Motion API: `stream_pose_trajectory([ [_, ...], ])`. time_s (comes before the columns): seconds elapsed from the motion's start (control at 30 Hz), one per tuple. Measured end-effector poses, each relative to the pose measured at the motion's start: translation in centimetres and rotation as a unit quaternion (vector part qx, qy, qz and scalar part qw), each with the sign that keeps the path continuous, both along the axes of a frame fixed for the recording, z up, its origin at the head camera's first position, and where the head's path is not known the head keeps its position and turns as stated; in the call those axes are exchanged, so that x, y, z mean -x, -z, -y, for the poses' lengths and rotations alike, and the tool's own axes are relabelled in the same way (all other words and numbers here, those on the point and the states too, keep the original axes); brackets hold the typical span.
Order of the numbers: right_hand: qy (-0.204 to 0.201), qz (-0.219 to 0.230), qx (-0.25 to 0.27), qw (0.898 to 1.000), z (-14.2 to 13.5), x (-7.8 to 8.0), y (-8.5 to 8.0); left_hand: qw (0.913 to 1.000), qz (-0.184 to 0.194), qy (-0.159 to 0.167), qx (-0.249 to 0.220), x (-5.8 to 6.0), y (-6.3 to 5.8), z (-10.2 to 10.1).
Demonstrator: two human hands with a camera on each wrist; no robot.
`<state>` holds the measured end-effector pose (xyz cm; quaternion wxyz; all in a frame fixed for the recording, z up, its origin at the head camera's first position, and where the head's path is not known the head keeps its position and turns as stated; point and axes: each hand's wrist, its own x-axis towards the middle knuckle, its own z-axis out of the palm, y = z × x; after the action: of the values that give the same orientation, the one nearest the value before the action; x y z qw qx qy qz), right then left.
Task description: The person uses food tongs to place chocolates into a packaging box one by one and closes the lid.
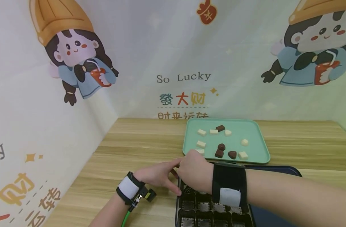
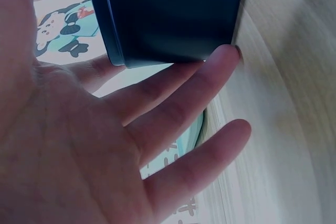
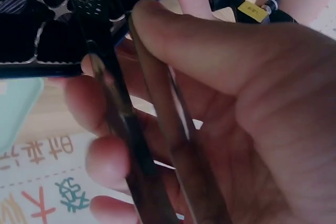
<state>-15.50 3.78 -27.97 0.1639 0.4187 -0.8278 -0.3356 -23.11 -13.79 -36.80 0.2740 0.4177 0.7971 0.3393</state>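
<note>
My right hand (image 1: 195, 171) holds metal tongs (image 3: 184, 166) between thumb and fingers. Their perforated tip points down into the far-left corner of a black box (image 1: 195, 210) with a ridged, compartmented insert. A small whitish patch shows near that tip in the right wrist view, but I cannot tell whether the tongs grip it. At the same corner is my left hand (image 1: 160, 175), thumb against the left side and index finger near the far edge. In the left wrist view its extended fingers (image 2: 178, 108) rest along the outer wall of the box.
Behind the box lies a mint-green tray (image 1: 256, 148) bearing several white chocolates (image 1: 201, 132) and dark chocolates (image 1: 232, 154). A dark navy tray-like piece (image 1: 269, 211) sits right of the box, partly under my right forearm. A printed cloth (image 1: 141, 47) hangs behind the wooden table (image 1: 133, 148).
</note>
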Motion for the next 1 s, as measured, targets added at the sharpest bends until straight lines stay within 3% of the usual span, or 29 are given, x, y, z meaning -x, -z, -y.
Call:
stream_pose_trajectory([
  [0.1,0.004,0.024,0.015,1.000,-0.2,0.1,0.0,1.0000,-0.001,-0.003,0.003,0.0,0.2,0.0],
  [0.23,0.030,0.104,0.058,0.992,-0.9,0.2,-1.3,0.9999,-0.003,-0.010,0.011,-0.1,0.5,0.0],
  [0.33,0.069,0.185,0.103,0.975,-1.7,0.3,-3.1,0.9999,0.004,-0.013,0.009,-0.1,0.6,0.1],
  [0.43,0.124,0.236,0.120,0.956,-3.0,0.5,-5.1,0.9998,0.015,-0.015,0.004,-0.1,0.5,0.0],
  [0.6,0.173,0.266,0.154,0.936,-8.0,1.7,-6.9,0.9995,0.010,-0.025,0.015,-0.1,0.2,-0.2],
  [0.77,0.241,0.298,0.259,0.887,-15.4,3.6,-5.3,0.9991,0.005,-0.034,0.026,-0.2,-0.1,-0.4],
  [0.83,0.261,0.286,0.294,0.874,-18.3,4.2,-4.0,0.9990,0.002,-0.033,0.030,-0.2,-0.2,-0.4],
  [0.87,0.268,0.280,0.304,0.871,-19.6,4.5,-3.3,0.9990,0.001,-0.033,0.031,-0.3,-0.2,-0.4],
  [0.93,0.269,0.260,0.308,0.875,-22.0,4.8,-2.0,0.9989,0.001,-0.034,0.033,-0.3,-0.3,-0.3],
  [1.0,0.261,0.236,0.289,0.890,-23.7,5.0,-0.9,0.9988,0.003,-0.035,0.034,-0.4,-0.3,-0.2],
])
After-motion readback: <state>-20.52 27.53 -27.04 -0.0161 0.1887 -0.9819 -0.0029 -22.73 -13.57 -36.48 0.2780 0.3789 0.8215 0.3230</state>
